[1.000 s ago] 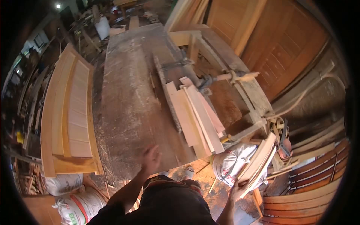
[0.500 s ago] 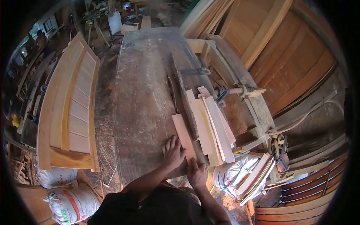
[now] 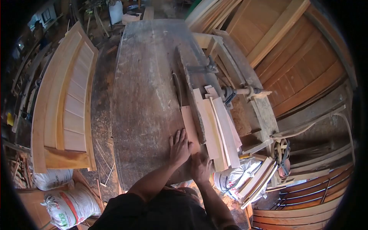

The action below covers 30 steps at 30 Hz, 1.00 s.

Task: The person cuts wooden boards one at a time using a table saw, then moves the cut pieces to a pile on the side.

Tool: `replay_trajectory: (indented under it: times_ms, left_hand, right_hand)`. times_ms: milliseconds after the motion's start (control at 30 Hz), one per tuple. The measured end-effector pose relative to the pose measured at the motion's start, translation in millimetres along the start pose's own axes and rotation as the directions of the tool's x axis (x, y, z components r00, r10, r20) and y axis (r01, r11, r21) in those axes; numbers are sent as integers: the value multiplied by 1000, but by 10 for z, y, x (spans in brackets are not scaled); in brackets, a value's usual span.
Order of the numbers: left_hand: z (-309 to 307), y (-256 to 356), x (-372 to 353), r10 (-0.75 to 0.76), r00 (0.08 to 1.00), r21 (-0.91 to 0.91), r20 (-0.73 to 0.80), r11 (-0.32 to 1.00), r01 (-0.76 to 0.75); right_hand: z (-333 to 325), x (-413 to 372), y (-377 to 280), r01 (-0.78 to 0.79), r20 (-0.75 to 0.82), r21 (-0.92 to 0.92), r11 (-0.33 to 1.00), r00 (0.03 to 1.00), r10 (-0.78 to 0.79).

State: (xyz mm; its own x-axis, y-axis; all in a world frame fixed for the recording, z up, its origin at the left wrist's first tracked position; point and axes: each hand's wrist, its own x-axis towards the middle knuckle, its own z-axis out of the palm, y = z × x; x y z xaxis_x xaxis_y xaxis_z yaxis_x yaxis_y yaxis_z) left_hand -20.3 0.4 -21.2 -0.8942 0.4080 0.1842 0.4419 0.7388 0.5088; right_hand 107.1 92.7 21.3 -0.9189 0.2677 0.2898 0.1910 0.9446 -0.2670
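Observation:
A thin wooden board (image 3: 190, 126) lies flat on the worn saw table (image 3: 142, 99), alongside a raised fence board (image 3: 190, 90). Its far end meets the narrow, curved saw blade (image 3: 177, 87) standing up from the tabletop. My left hand (image 3: 180, 148) rests against the board's left side, fingers stretched forward and thumb touching it. At the near end, my right hand (image 3: 201, 168) is closed around the board; its fingertips are partly hidden. Just right of the fence sits a stack of cut wooden strips (image 3: 219, 132).
A clamp (image 3: 229, 94) is fixed on the frame right of the fence. Panelled wooden doors stand at left (image 3: 63, 103) and upper right (image 3: 303, 69). Sacks (image 3: 71, 207) lie on the floor at left. More strips (image 3: 258, 180) lean over a sack at right.
Both hands have moved forward along the table, sliding the board up to the blade. My view has also shifted slightly.

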Motion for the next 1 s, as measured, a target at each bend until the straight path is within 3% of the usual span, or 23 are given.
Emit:
replay_trajectory:
  times_ms: [33,133,233,333,433,533,567,667,800,1000]
  left_hand:
    - [-2,-14,41,4,1000,10,-16,1000,-4]
    - [-101,-10,49,-6,999,-33,34,999,7]
    - [-131,17,-105,19,999,-29,31,999,-18]
    - [-118,39,-70,-22,1000,-38,22,999,23]
    - [-106,23,-74,-19,1000,-43,9,999,19]
    - [-93,40,-76,-30,999,-66,-44,997,27]
    - [-68,34,-73,-35,998,-72,-45,997,32]
    - [16,-49,60,-42,998,-86,-55,996,38]
    - [-15,-106,266,-74,997,-97,-35,993,70]
    - [-104,-76,304,-110,994,-122,-7,987,108]
  right_hand:
    - [26,63,-10,30,-41,-13,999,999,-31]
    - [53,256,-55,75,85,25,997,993,-77]
    - [157,465,-80,21,149,11,1000,989,-22]
    - [112,500,-6,93,304,-33,995,949,-78]
    - [-164,188,211,321,186,182,930,917,-353]
    - [-125,35,621,523,359,57,851,784,-506]
    - [-340,152,474,437,431,78,896,796,-425]
    - [-355,287,437,531,518,-79,844,745,-420]
    - [-220,527,292,622,469,-262,738,751,-466]
    - [120,974,142,610,505,-403,682,770,-391]
